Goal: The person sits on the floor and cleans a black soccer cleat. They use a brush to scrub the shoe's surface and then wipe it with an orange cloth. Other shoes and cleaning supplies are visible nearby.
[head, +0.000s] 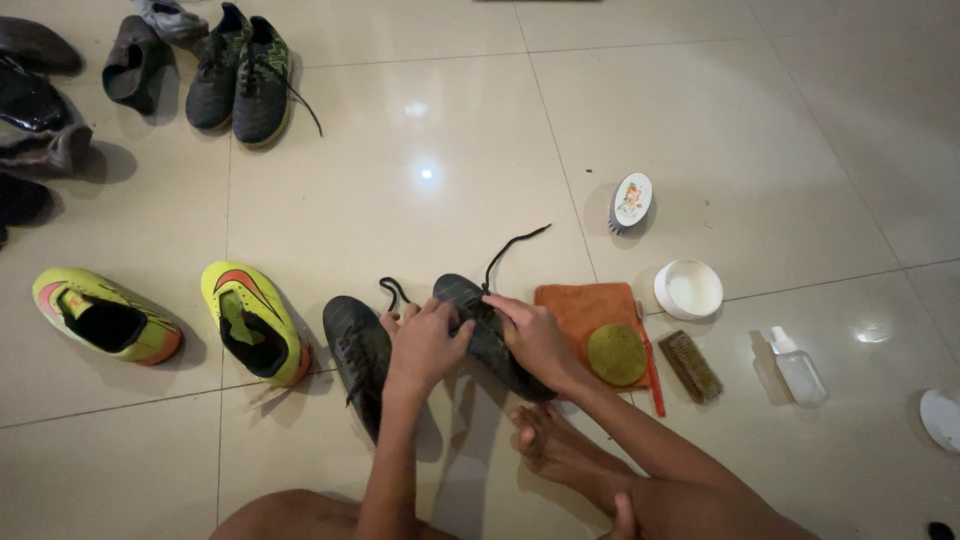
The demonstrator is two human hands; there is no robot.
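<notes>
both hands on the dark football boot [487, 335] on the tiled floor [420, 150], just in front of the person's foot [555, 445]. left hand [425, 345] wraps the boot's near side w/ fingers curled, gripping it; right hand [535, 338] is clenched over the lace area, prob. pinching lace, though fingertips are hidden. black lace end [515, 243] trails up & away, loose. to do this well imo: keep left hand steadying the boot, work the lace one eyelet at a time, don't let it snag. second dark boot [357, 350] lies touching or just beside on the left; orange cloth [585, 310] w/ round yellow sponge [616, 354] just right, wooden brush [689, 366] & spray bottle [798, 368] further right.
</notes>
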